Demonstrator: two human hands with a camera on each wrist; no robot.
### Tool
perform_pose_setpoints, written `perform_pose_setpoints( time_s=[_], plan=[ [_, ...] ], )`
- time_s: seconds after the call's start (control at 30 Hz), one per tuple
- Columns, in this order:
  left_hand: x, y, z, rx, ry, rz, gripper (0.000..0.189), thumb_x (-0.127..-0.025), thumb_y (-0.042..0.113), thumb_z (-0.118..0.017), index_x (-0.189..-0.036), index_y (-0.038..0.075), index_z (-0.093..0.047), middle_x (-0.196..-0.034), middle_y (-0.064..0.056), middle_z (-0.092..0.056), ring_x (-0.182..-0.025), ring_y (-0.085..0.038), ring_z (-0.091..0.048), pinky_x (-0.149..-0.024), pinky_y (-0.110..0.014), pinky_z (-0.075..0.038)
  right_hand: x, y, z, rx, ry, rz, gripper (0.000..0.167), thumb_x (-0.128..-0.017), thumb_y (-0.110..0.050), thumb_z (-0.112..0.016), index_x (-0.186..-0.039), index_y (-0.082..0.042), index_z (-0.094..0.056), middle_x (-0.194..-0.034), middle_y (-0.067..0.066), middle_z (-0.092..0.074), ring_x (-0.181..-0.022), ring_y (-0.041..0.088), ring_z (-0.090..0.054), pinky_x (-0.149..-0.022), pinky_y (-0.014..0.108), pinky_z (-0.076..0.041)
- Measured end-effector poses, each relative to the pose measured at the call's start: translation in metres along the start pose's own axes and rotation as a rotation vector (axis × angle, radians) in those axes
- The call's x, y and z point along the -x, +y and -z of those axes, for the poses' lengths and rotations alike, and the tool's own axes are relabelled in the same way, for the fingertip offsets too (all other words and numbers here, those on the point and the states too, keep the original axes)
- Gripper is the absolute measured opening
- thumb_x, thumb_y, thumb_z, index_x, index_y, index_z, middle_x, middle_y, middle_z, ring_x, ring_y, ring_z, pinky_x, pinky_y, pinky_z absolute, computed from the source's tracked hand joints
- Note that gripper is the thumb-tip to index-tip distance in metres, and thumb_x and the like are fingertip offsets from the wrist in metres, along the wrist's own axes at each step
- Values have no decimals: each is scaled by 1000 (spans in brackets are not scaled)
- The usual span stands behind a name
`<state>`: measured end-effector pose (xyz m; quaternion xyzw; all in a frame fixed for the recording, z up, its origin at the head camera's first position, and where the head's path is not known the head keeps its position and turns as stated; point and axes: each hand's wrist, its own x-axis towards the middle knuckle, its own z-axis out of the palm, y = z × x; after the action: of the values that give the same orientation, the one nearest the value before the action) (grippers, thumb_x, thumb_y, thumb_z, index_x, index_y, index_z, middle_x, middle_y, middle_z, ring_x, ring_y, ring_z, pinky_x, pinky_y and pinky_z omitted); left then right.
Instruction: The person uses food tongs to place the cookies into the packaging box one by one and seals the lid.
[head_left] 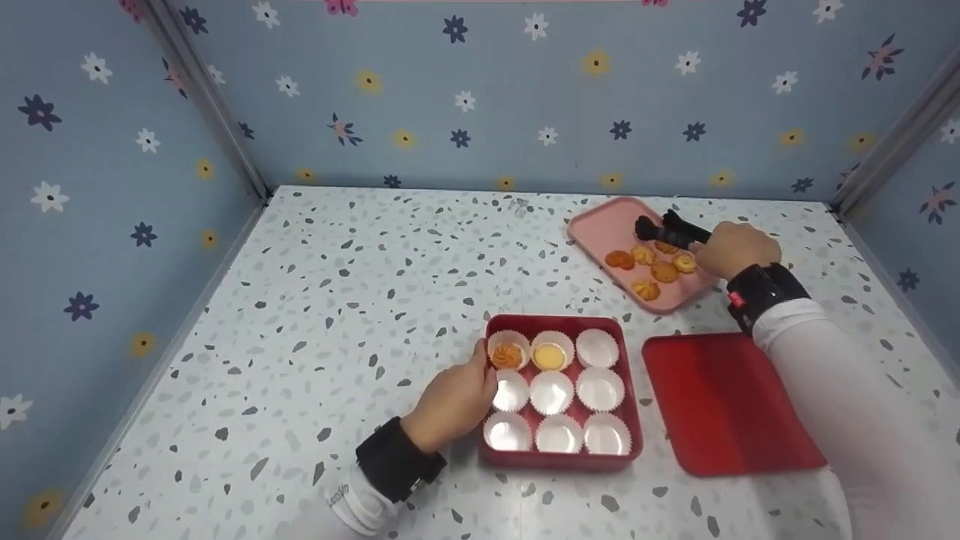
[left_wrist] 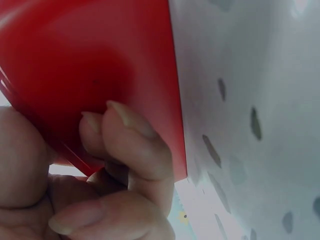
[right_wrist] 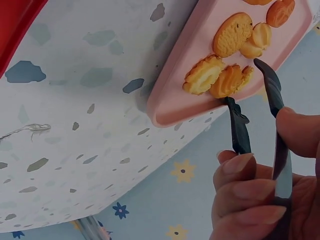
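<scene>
My right hand (head_left: 739, 251) holds black tongs (right_wrist: 240, 132) over the pink tray (head_left: 596, 223), the tong arms spread apart. Several cookies (right_wrist: 232, 35) lie on that tray; in the right wrist view the tong tips are on either side of a small ridged cookie (right_wrist: 245, 77). At the front, my left hand (head_left: 456, 397) grips the left wall of a red box (head_left: 559, 461), its fingers (left_wrist: 132, 135) curled against the outside. White paper cups (head_left: 551, 393) fill the box in rows. A swirled cookie (head_left: 506, 356) and a round yellow cookie (head_left: 550, 357) sit in two back cups.
A flat red lid or tray (head_left: 720, 405) lies right of the box, partly under my right forearm. The speckled white table (head_left: 360, 285) is bounded by flowered blue panels (head_left: 525, 97) at the back and sides.
</scene>
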<state>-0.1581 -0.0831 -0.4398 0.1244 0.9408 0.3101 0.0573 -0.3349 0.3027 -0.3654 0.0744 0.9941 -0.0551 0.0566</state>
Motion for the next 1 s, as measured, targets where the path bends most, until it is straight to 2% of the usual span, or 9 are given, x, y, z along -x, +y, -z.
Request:
perform_pose_setpoints(
  time_s=[0.3, 0.53, 0.63, 1.0],
  plan=[
    [0, 1, 1, 31, -33, 34, 60, -105, 24, -41, -151, -12, -24, -61, -6, -51, -61, -23, -58, -66, -40, -51, -6, -7, -6, -15, 26, 23, 57, -99, -45, -53, -102, 11, -63, -88, 25, -58, -77, 38, -55, -61, 44, -44],
    [0, 1, 1, -3, 17, -17, 57, -103, 19, -45, -146, -16, -31, -69, -16, -60, -67, -29, -63, -68, -45, -53, -9, -7, -5, 14, 27, 31, 56, -99, -42, -54, -105, 13, -62, -88, 27, -60, -77, 39, -56, -61, 48, -48],
    [0, 0, 0, 0, 15, -14, 58, -103, 20, -45, -146, -16, -31, -70, -17, -61, -69, -29, -64, -69, -45, -53, -10, -7, -4, 31, 29, 26, 56, -99, -43, -54, -105, 12, -62, -89, 27, -60, -77, 39, -57, -62, 48, -49],
    [-1, -1, 0, 10, 0, -9, 59, -104, 20, -44, -147, -17, -28, -62, -8, -53, -62, -26, -59, -64, -41, -52, -1, -9, 3, 7, 72, 67, 55, -97, -46, -57, -96, 8, -66, -83, 25, -61, -72, 38, -58, -54, 47, -46]
  ],
)
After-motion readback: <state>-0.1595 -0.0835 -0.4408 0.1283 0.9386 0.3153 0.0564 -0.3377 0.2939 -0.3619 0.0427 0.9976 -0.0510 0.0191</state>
